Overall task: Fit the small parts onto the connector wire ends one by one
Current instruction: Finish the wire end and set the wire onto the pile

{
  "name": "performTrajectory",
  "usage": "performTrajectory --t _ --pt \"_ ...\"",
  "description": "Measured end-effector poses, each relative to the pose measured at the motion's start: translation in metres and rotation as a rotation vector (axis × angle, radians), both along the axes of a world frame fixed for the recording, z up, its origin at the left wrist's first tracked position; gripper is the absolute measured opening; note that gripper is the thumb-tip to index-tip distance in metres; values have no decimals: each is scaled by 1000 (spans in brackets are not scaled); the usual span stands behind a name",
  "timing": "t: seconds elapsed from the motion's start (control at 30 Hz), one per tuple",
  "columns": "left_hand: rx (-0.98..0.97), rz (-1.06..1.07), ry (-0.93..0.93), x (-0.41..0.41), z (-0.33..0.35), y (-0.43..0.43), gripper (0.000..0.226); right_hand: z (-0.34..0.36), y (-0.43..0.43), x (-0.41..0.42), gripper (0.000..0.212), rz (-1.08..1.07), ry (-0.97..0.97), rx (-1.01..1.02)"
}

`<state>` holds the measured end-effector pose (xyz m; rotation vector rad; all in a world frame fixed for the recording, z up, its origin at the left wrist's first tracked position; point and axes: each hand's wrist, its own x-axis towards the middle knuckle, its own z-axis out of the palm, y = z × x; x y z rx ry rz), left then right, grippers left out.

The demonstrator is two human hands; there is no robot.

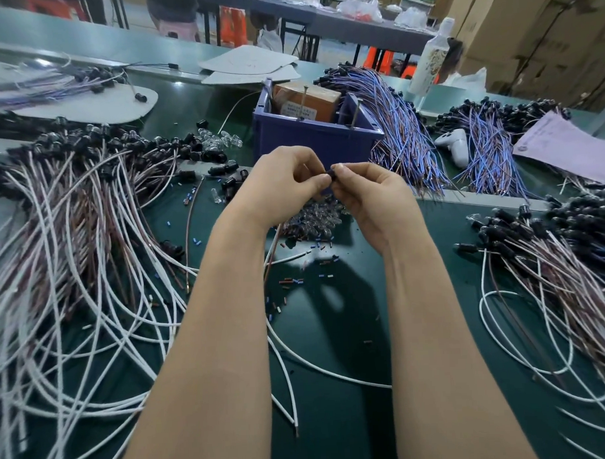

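Note:
My left hand and my right hand meet above the green mat, fingertips together. Between them they pinch a small black connector part. A brown and white wire hangs down from under my left hand to the mat. A heap of clear small bulbs lies just beneath the hands. Tiny blue, brown and black sleeve pieces are scattered on the mat below them.
A big tangle of white and brown wires with black connectors fills the left. Similar wires lie at the right. A blue bin stands behind the hands, with blue-purple wire bundles, a white controller and paper beyond.

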<state>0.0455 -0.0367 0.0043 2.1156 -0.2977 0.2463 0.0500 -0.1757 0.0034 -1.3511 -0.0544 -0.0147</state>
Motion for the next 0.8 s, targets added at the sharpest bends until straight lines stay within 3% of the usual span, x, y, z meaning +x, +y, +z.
performTrajectory --t 0.23,0.4,0.47,0.57,0.67,0.8 --pt "-87 -10 69 1 1 -1 5 -3 1 1 18 104 47 95" --pt "-130 -55 101 -3 3 -1 9 -7 0 4 25 67 204 246" --pt "-127 -14 111 -1 4 1 11 -9 -3 6 28 -26 202 142" --pt "-96 116 77 4 0 5 12 -5 1 6 28 -70 52 -121" --pt "-110 108 107 6 -3 3 10 1 8 5 23 -47 2 -141" --pt "-148 52 88 4 -2 1 10 -1 2 3 14 31 85 -72"
